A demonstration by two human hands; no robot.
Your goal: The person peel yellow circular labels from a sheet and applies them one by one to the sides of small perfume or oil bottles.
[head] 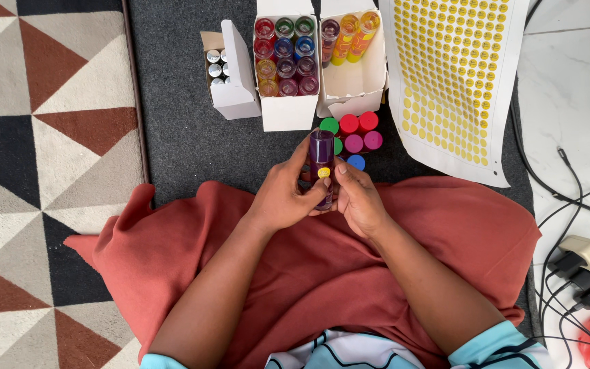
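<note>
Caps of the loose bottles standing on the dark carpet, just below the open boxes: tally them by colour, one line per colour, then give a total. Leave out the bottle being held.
Green caps: 2
Red caps: 2
Pink caps: 2
Blue cap: 1
Total: 7
Left out: the purple bottle, gripped by the left hand and the right hand.

Bare forearms, short light-blue sleeves with dark stripes, plus a big rust-red cloth draped over the lap.
</note>
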